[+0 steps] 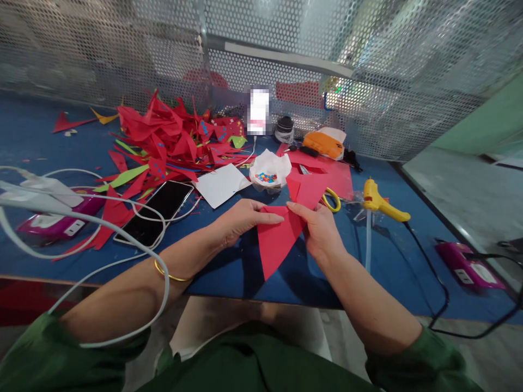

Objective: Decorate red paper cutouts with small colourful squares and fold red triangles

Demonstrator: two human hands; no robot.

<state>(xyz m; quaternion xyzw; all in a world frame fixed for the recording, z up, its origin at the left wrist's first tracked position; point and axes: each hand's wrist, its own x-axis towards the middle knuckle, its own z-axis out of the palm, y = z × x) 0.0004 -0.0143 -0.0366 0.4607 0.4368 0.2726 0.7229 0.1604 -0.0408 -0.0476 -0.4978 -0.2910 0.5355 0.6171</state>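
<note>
Between both hands is a folded sheet of red paper [281, 239], held above the front of the blue table with one pointed corner hanging down. My left hand [245, 220] pinches its left edge, thumb lying on top along a fold. On the other side my right hand [321, 226] grips the paper, its thumb pressed near the middle crease; its other fingers are behind the sheet. Just beyond the paper sits a white paper-lined bowl [269, 163] with small coloured pieces in it. Yellow-handled scissors [332, 200] lie partly hidden behind the red paper.
A heap of red paper cut-outs [175, 136] covers the back left. A phone [157, 212], white cables and a white card [223, 185] lie left. A yellow glue gun [378, 198] stands right, near a purple power strip [469, 267]. Perforated metal panels [286, 32] close off the back.
</note>
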